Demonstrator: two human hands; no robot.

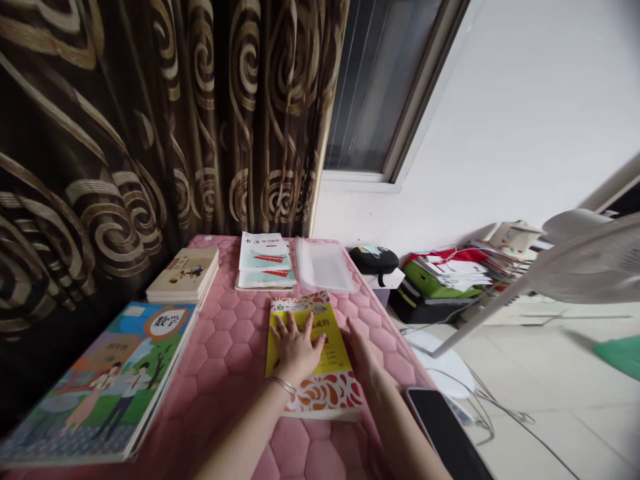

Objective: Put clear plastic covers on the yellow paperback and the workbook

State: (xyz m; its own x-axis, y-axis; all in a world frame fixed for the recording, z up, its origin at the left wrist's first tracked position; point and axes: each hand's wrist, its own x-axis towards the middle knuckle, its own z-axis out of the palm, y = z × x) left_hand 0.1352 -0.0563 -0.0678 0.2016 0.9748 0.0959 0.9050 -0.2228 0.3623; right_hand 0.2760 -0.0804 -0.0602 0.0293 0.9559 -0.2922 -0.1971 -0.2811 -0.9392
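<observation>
The spread left grip (296, 348) is lying over the yellow book (334, 352), long axis running up-frame. Right grip (364, 357), closure unclear, is flanking the book's right edge.

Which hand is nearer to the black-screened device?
Right. The right hand is at the right edge of the yellow book, ahead and left of the black-screened device; the left hand lies on the cover, farther left.

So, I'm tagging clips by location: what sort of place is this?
Probably a room in a home: a patterned curtain, a fan, and a yellow book on a pink quilted surface.
</observation>
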